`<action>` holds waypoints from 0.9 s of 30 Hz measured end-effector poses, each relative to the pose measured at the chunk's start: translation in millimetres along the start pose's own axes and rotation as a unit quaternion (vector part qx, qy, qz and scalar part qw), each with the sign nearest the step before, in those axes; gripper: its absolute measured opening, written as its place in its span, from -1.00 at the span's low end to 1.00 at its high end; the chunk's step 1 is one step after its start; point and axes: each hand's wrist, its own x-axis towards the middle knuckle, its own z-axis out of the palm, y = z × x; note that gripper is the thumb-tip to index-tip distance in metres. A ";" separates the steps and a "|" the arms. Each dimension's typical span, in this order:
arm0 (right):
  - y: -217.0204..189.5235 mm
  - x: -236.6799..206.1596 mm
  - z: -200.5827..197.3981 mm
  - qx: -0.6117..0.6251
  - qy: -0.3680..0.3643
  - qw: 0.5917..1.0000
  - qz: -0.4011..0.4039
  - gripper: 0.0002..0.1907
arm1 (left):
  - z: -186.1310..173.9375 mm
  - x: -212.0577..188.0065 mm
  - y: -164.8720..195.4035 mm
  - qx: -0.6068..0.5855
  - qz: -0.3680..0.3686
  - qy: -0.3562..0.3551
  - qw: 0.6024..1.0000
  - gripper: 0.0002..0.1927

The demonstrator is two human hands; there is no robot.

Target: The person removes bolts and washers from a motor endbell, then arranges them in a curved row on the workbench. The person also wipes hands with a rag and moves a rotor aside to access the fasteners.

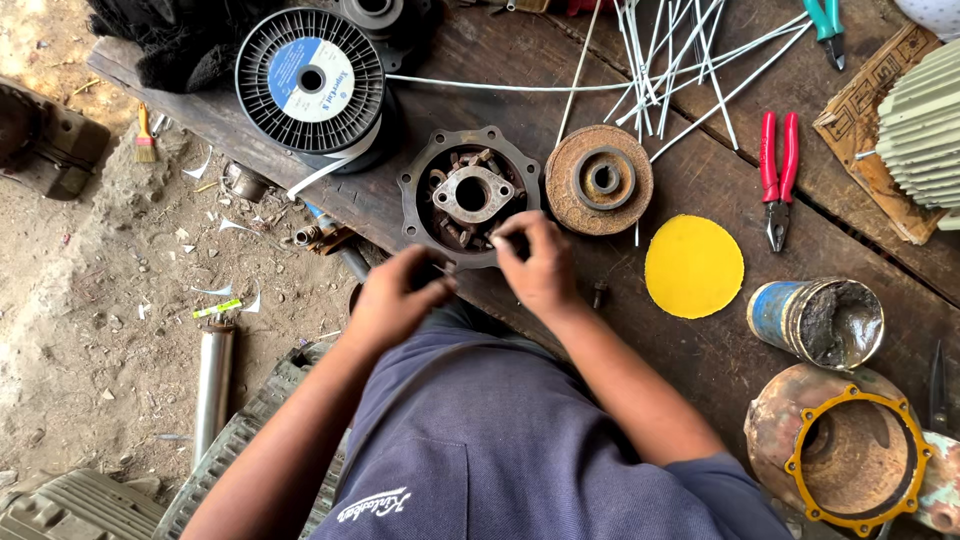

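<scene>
1. the left hand (395, 297) is seen with fingers pinched on something too small to tell, at the near rim.
2. the right hand (535, 268) is set on the round grey motor housing (470, 195), fingertips pinched together at its rim.
3. the housing lies flat on the wooden bench (700, 170), rusty parts inside, beside a rusty disc (598, 180).

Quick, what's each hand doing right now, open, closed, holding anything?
Left hand: fingers pinched together at the rim of the round grey metal motor plate; whatever it holds is too small to tell.
Right hand: fingers curled, fingertips touching that plate's rim.
</scene>
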 end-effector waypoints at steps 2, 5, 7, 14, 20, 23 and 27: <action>6.0 -3.9 -11.1 0.208 -0.006 0.971 0.115 -0.74 | 14.5 -5.3 11.4 0.102 0.042 -0.007 0.994 -0.66; 12.1 -16.6 -45.1 0.384 0.028 0.903 0.193 -0.69 | 35.8 1.3 26.1 0.151 0.077 -0.094 0.981 -0.58; 10.7 -26.4 -72.7 0.461 0.040 0.854 0.237 -0.69 | 53.9 14.3 31.1 0.201 0.142 -0.141 0.959 -0.61; -1.3 -55.8 -135.7 0.558 0.050 0.806 0.191 -0.71 | 142.1 58.7 23.0 0.360 0.273 -0.197 0.870 -0.66; -6.0 -76.2 -153.1 0.579 0.074 0.792 0.179 -0.74 | 161.7 59.3 33.4 0.407 0.259 -0.208 0.851 -0.74; -5.7 -82.9 -158.1 0.594 0.079 0.778 0.188 -0.74 | 140.9 52.6 57.4 0.273 0.260 -0.149 0.914 -0.72; -5.7 -83.3 -156.7 0.597 0.071 0.774 0.198 -0.75 | 110.6 30.2 88.7 0.008 0.158 -0.243 0.957 -0.69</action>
